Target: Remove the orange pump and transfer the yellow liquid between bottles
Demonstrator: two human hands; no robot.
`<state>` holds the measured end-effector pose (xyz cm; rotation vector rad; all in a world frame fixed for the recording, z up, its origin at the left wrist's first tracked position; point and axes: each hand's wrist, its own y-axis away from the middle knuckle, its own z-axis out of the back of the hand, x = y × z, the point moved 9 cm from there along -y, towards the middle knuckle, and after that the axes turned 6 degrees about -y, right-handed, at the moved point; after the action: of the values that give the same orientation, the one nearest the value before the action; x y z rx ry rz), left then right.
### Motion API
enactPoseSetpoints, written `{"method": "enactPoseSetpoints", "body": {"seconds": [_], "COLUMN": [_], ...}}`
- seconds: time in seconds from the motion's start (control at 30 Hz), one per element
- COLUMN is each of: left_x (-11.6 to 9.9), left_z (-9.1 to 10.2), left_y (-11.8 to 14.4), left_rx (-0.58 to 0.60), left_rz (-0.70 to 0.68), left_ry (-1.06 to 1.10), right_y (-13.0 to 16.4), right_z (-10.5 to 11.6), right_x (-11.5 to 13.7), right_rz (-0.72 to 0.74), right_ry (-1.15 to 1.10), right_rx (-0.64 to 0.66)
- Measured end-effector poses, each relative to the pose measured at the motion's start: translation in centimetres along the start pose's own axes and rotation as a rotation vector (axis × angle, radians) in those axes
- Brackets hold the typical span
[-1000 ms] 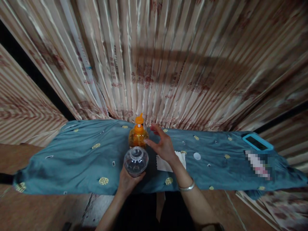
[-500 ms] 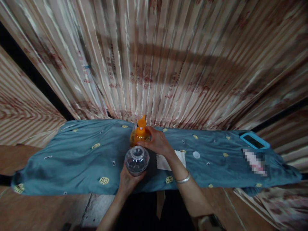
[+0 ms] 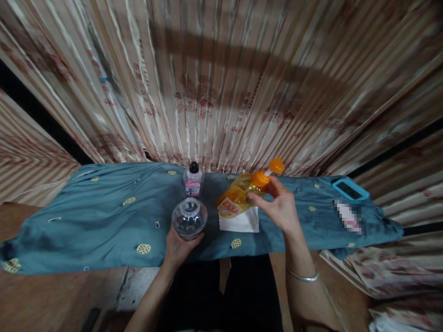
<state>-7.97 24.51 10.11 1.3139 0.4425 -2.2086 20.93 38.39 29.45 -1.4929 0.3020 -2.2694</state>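
Blue-clothed surface: our right hand grips the tilted orange pump bottle, lifted; left hand cups the clear jar, nothing poured yet.

cloth left half bare, small bottle behind

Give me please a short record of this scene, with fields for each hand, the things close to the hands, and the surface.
left hand: holds clear round container from below
right hand: grips orange pump bottle, tilted, pump end up to the right
under the bottle: white napkin
behind the container: small bottle with black cap, upright
surface: blue cloth
far right: blue-cased phone
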Motion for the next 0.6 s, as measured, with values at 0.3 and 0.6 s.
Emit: {"method": "enactPoseSetpoints", "body": {"seconds": [0.3,0.6], "left_x": [-0.2,-2.8], "left_z": [0.1,-0.2], "left_y": [0.1,-1.6], "left_rx": [-0.047,-0.088], "left_rz": [0.014,0.022], "left_ry": [0.055,0.083], "right_y": [2.2,2.7], "right_z": [1.8,1.6], "right_x": [-4.0,-3.4], "right_rz": [-0.166,-0.159], "right_ry": [0.193,0.277], "right_rx": [0.015,0.038]}}
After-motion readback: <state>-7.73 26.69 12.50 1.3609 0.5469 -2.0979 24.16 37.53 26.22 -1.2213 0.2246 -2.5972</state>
